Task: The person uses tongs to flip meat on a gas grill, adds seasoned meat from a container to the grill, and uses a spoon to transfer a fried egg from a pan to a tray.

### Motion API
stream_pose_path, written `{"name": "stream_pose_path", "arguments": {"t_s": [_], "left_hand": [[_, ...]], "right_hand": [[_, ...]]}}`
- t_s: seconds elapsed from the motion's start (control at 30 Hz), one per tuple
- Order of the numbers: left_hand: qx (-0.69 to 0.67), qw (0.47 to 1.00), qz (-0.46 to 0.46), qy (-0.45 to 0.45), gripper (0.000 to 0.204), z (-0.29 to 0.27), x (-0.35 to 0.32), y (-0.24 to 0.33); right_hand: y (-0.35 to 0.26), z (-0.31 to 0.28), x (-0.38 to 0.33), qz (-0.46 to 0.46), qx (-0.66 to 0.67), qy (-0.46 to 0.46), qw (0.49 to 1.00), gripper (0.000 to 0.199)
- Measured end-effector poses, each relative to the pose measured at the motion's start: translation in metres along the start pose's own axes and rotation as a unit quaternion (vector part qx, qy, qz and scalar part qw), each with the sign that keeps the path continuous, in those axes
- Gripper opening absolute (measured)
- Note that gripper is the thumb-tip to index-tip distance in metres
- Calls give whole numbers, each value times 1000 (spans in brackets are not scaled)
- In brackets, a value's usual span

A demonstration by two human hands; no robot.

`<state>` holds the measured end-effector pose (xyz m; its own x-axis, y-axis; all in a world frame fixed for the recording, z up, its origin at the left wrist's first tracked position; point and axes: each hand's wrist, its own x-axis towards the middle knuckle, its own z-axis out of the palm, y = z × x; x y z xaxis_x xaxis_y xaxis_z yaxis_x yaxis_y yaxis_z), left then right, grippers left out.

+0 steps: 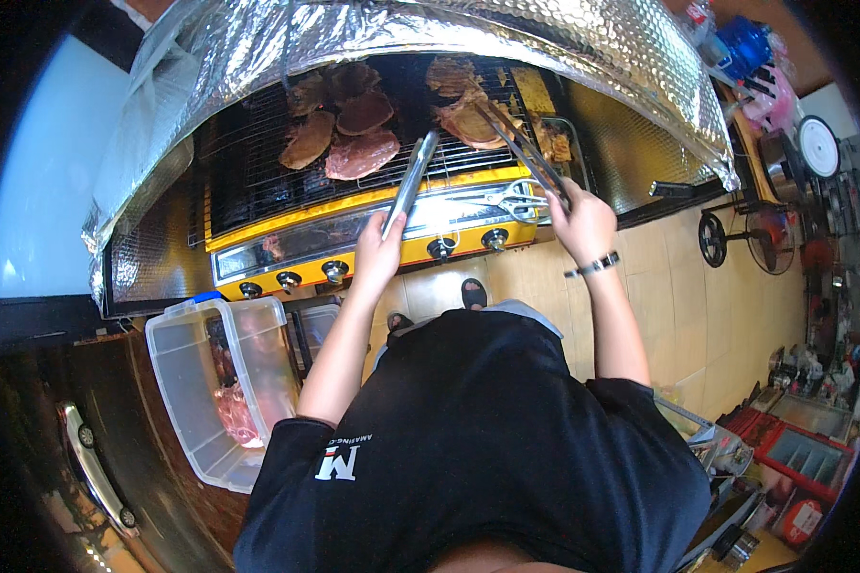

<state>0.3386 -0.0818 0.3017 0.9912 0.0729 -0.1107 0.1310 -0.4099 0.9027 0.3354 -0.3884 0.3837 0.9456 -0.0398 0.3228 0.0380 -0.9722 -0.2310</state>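
Observation:
My left hand (380,250) grips a pair of metal tongs (412,177) whose tip reaches the grill rack (248,162) beside a reddish meat slice (361,155). My right hand (581,222) holds a second, darker pair of tongs (523,148) that touches a browned meat slice (470,122) at the right of the rack. Several more meat slices (339,100) lie on the left half. The grill is a yellow gas unit with knobs (334,270) along its front.
Crinkled foil (468,29) arches over the grill. Scissors (516,201) rest on the grill's front ledge. A clear plastic tub (222,382) with raw meat stands at my lower left. A floor fan (736,234) and cluttered shelves (812,191) are at right.

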Motion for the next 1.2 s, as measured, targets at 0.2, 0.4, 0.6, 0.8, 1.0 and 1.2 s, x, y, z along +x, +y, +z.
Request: {"name": "stream_pose_path", "arguments": {"t_s": [0.2, 0.4, 0.6, 0.8, 1.0, 1.2], "left_hand": [[91, 995, 39, 8, 38, 25, 19, 51], [108, 994, 16, 28, 40, 34, 9, 37], [23, 998, -44, -40, 38, 36, 5, 7], [-117, 984, -95, -91, 27, 47, 14, 12], [-149, 976, -127, -99, 27, 51, 12, 20], [-140, 975, -140, -96, 28, 43, 10, 17]], "right_hand": [[12, 19, -30, 8, 21, -41, 999, 31], [73, 32, -82, 251, 194, 35, 948, 31], [146, 147, -122, 432, 284, -8, 856, 36], [158, 226, -78, 491, 500, 42, 712, 37], [168, 235, -65, 505, 369, -10, 780, 44], [115, 143, -41, 124, 189, 77, 971, 33]]}}
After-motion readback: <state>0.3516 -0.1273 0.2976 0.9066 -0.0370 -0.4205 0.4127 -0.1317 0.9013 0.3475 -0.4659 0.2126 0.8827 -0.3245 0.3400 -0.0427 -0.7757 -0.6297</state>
